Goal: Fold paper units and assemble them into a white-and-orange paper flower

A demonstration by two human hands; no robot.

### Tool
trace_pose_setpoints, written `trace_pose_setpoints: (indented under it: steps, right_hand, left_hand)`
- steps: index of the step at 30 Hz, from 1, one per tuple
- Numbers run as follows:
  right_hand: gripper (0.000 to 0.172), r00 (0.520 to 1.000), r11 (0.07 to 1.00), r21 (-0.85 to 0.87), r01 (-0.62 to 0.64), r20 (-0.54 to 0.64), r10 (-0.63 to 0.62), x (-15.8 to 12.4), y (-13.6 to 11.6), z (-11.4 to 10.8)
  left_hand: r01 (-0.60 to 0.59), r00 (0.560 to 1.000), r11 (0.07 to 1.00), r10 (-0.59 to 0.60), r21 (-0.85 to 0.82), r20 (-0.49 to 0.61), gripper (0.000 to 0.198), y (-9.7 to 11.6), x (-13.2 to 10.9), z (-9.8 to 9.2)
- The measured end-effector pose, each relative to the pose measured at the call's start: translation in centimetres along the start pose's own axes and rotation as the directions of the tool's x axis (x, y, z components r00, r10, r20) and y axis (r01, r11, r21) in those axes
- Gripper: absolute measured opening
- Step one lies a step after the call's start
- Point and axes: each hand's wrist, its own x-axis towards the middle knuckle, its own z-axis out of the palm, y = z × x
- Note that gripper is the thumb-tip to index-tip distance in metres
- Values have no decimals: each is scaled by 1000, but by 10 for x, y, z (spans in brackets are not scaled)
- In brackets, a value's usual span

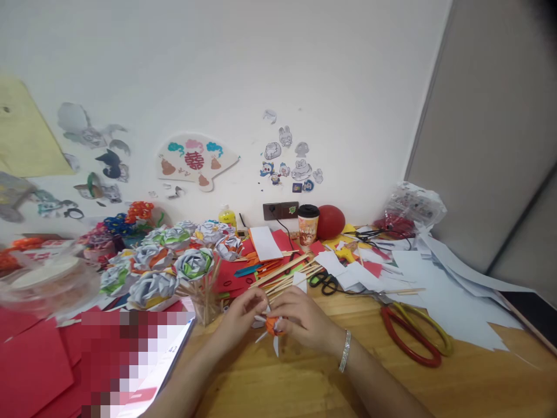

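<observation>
The left hand (242, 312) and right hand (303, 314) are close together, fingers pinched on a small orange-and-white paper flower (274, 326) over the worktop (315, 383). Just beyond lie wooden sticks (285, 269) and black-handled scissors (325, 283). Paper roses (194, 263) cluster to the left; red-and-yellow-handled scissors (416, 358) and white sheets (439, 296) lie right. A lidded cup (308, 227) stands near the wall (348, 87).

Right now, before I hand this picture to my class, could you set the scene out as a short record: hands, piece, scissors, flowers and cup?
Left hand: fingers on the piece
Right hand: holding the piece; bracelet on wrist
Piece: orange and white paper
Scissors: red and yellow handles, right of hands
Paper flowers: clustered, left
Cup: black lid, near wall
</observation>
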Motion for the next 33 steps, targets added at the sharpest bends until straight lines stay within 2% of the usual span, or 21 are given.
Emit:
trace_pose_setpoints:
  steps: [2, 4, 5, 6, 8, 11, 14, 18, 22, 26, 33]
  right_hand:
    - [28, 977, 990, 78, -117, -169, 129, 0, 5, -2]
    - [29, 874, 929, 252, -271, -339, 347, 0, 13, -2]
    - [29, 821, 876, 362, -318, -358, 445, 0, 17, -1]
    - [28, 794, 820, 460, -340, -328, 513, 1, 22, 0]
    - [26, 797, 731, 583, -355, -220, 562, 1, 28, 5]
    - [17, 806, 714, 600, -360, -185, 562, 3, 30, 11]
    - [9, 798, 777, 508, -372, -251, 547, 4, 25, 12]
    - [6, 811, 853, 348, -389, -310, 496, 3, 14, 9]
    - [5, 800, 881, 221, -419, -369, 473, 3, 9, 9]
    - [6, 800, 892, 194, -408, -394, 452, 3, 7, 10]
    - [10, 857, 932, 132, -336, -367, 361, 3, 3, 11]
  left_hand:
    - [-21, 1000, 999, 20, -50, -19, 20, -3, 1, -1]
    - [-43, 999, 995, 41, -87, -27, 21, -7, 2, -3]
    - [-55, 998, 994, 53, -93, -27, 21, -8, 2, -3]
    - [-68, 997, 993, 65, -92, -31, 21, -10, 2, -3]
    - [-94, 995, 992, 90, -84, -45, 19, -11, 2, -3]
    - [-110, 993, 991, 107, -76, -50, 16, -7, 1, -2]
    - [-63, 997, 997, 60, -55, -54, 16, 0, -2, 4]
    - [-16, 998, 1000, 15, -10, -65, 24, 2, -4, 13]
    - [-55, 989, 995, 65, 80, -133, 25, -5, -4, 19]
    - [-106, 981, 988, 123, 113, -151, 23, -9, -6, 23]
    - [-128, 977, 988, 141, 88, -162, 14, -9, -7, 25]
